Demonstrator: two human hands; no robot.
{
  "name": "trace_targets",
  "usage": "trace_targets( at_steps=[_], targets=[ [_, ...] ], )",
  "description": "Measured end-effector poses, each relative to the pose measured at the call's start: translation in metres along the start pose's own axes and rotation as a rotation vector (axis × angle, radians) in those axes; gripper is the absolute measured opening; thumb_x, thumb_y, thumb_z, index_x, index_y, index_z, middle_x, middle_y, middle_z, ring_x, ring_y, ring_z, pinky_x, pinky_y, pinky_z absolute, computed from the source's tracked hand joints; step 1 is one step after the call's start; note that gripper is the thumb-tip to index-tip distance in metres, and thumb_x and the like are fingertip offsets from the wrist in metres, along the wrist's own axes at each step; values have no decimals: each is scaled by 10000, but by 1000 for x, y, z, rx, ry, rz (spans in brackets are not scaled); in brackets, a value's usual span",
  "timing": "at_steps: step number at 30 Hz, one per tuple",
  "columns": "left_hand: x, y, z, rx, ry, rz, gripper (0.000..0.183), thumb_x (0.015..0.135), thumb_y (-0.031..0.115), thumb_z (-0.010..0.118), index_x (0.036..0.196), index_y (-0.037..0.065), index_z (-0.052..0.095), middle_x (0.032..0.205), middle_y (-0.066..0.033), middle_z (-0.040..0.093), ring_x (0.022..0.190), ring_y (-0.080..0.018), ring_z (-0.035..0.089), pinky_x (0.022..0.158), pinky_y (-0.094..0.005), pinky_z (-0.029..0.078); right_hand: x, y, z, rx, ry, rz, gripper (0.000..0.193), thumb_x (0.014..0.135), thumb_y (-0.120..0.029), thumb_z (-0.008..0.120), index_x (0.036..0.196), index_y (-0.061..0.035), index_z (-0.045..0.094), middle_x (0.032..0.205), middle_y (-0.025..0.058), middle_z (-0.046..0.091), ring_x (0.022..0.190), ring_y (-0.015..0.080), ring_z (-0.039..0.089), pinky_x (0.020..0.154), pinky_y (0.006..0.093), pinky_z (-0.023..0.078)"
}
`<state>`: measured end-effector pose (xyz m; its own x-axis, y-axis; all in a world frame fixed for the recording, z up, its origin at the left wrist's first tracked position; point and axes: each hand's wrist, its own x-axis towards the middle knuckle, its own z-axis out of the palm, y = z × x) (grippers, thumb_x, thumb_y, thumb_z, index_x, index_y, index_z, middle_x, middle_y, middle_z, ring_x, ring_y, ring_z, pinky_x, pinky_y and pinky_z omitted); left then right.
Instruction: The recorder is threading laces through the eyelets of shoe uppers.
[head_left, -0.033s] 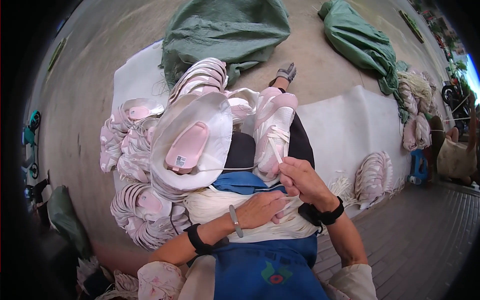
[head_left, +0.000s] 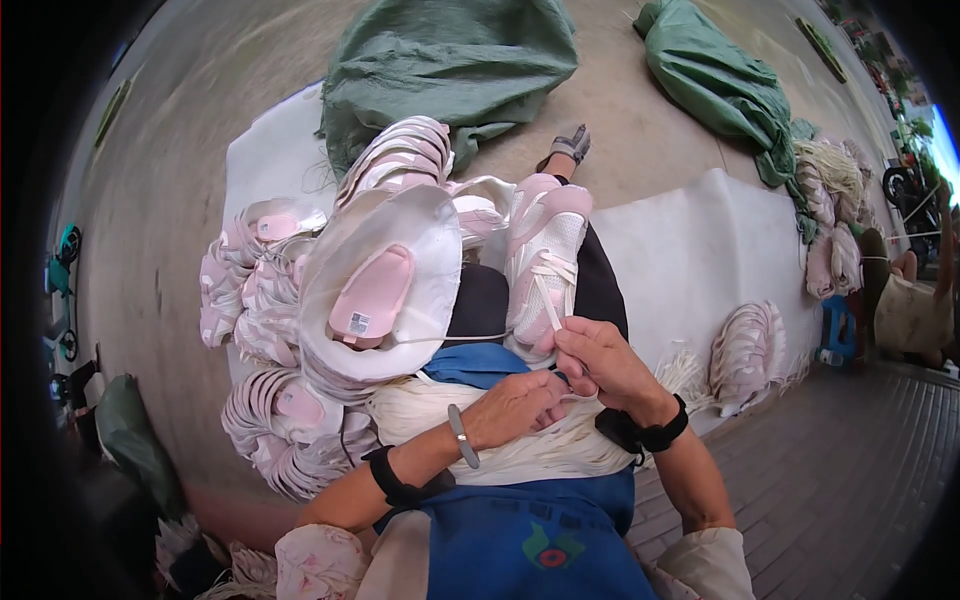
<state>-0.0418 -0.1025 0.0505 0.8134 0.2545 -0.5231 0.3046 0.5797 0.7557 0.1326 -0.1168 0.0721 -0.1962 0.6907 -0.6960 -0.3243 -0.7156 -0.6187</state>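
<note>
The right hand [head_left: 600, 365] sits at the near end of a pink-and-white shoe [head_left: 545, 235], its thumb and forefinger clamped together on a flat white lace [head_left: 547, 302] that runs up to the lacing. The shoe lies on the person's right leg, toe pointing away, with laces crossing over its tongue area. The left hand [head_left: 512, 408] is just beside the right one, lower and to its left, over a bundle of cream laces [head_left: 490, 455] spread across the lap; its fingers are curled inward, a pale strand [head_left: 580, 397] shows between the two hands, and I cannot tell whether the left fingers grip it. A black band [head_left: 398, 480] is on each wrist, and a grey bracelet [head_left: 463, 437] is on the left one as well. Left of the shoe stands a wide white bowl-shaped piece [head_left: 432, 240], with a pink insole [head_left: 372, 292] bearing a small label inside it. Beyond and beside this, nested stacks of pink-and-white uppers [head_left: 265, 315] lie on and around a white sheet [head_left: 690, 235] on the ground. Another stack [head_left: 748, 350] rests to the right. A large green sack [head_left: 450, 70] lies ahead, a second green sack [head_left: 715, 85] farther right, and a blue stool [head_left: 838, 328] stands near the right side. A blue apron [head_left: 510, 535] covers the person's front.
</note>
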Motion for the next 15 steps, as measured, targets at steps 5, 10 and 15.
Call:
trace_targets(
  at_steps=[5, 10, 15],
  targets=[
    [16, 9, -28, -598, 290, 87, 324, 943, 285, 419, 1130, 25, 464, 1013, -104, 576, 910, -183, 577, 810, -314, 481, -5, 8, 7, -315, -21, -196, 232, 909, -159, 422, 821, 21, 539, 523, 11, 431, 428, 86, 404, 400, 241, 328],
    [38, 25, -29, -512, 330, 86, 286, 917, 217, 503, 1104, 5, 456, 983, -109, 595, 854, -168, 597, 751, -292, 504, 1, 22, 7, -740, -10, -582, 118, 825, -79, 467, 811, 20, 531, 698, 123, 473, 614, 215, 528, 523, 340, 418],
    [53, 19, -23, -335, 459, 132, 282, 908, 215, 523, 1046, -22, 458, 901, -132, 617, 785, -178, 620, 739, -288, 513, 2, 41, 5, -1258, 132, -925, 62, 825, -48, 490, 808, 10, 472, 610, 139, 500, 567, 295, 581, 495, 376, 448]
  ],
)
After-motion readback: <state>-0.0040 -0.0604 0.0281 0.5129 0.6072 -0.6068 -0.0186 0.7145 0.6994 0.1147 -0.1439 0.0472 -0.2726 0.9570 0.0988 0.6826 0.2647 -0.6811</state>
